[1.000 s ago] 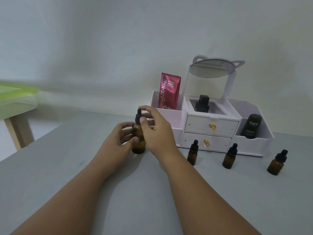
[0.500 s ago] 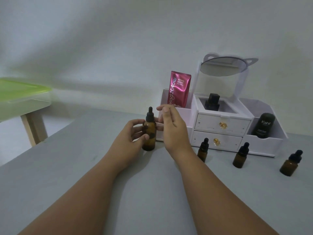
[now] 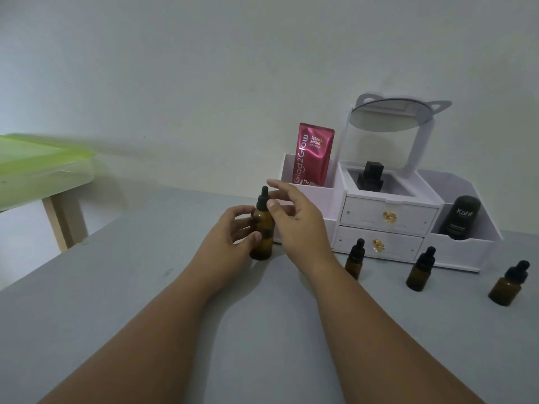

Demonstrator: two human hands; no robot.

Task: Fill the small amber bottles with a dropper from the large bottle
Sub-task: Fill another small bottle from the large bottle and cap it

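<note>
The large amber bottle point(image 3: 264, 233) with a black dropper cap point(image 3: 263, 199) stands upright on the grey table point(image 3: 145, 287). My left hand point(image 3: 226, 242) wraps its body from the left. My right hand point(image 3: 297, 220) hovers just right of the cap, fingers spread, thumb tip close to the cap; I cannot tell if it touches. Three small amber bottles with black dropper caps stand to the right in a row: one point(image 3: 355, 259) partly behind my right forearm, a second point(image 3: 421, 269), a third point(image 3: 509, 284).
A white cosmetic organiser point(image 3: 385, 217) with two drawers and a tilted mirror point(image 3: 390, 116) stands behind the small bottles, holding a pink sachet point(image 3: 313, 154), a black bottle point(image 3: 370, 176) and a dark tube point(image 3: 462, 217). A green-topped table point(image 3: 38, 167) stands at left.
My right hand let go of the dropper cap and opened, then came back close to it. My left hand kept hold of the large bottle. The camera view shifted slightly.
</note>
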